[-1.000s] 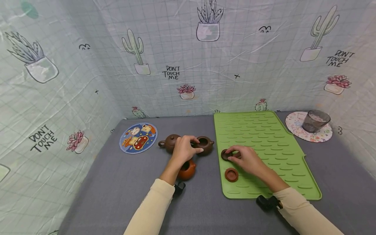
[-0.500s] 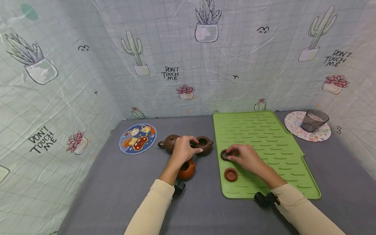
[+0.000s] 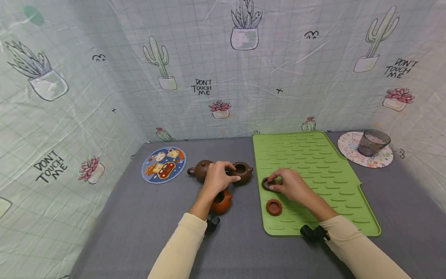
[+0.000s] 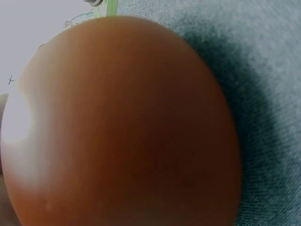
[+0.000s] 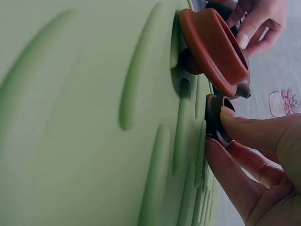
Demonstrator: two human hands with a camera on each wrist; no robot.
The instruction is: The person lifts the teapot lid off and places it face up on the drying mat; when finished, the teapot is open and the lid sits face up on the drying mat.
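In the head view, my left hand (image 3: 219, 176) grips the handle side of an open dark brown teapot (image 3: 246, 176); the handle itself is hidden under my fingers. A second dark teapot (image 3: 201, 170), with its lid on, stands left of that hand. An orange-brown teapot (image 3: 223, 205) without a lid sits below my left wrist and fills most of the left wrist view. My right hand (image 3: 292, 186) pinches a dark teapot lid (image 5: 215, 117) at the green mat's left edge. Near it, an orange-brown lid (image 3: 274, 207) lies hollow side up, knob down.
The green ridged mat (image 3: 313, 162) covers the right part of the grey table (image 3: 139, 232). A smoky glass (image 3: 373, 143) stands on a floral coaster (image 3: 348, 146) at the far right. A blue cartoon coaster (image 3: 150, 162) lies at the back left. Printed cloth walls surround the table.
My right hand has shifted slightly left and up in the view, its fingertips still at the dark lid. My left hand and the teapots look unmoved.
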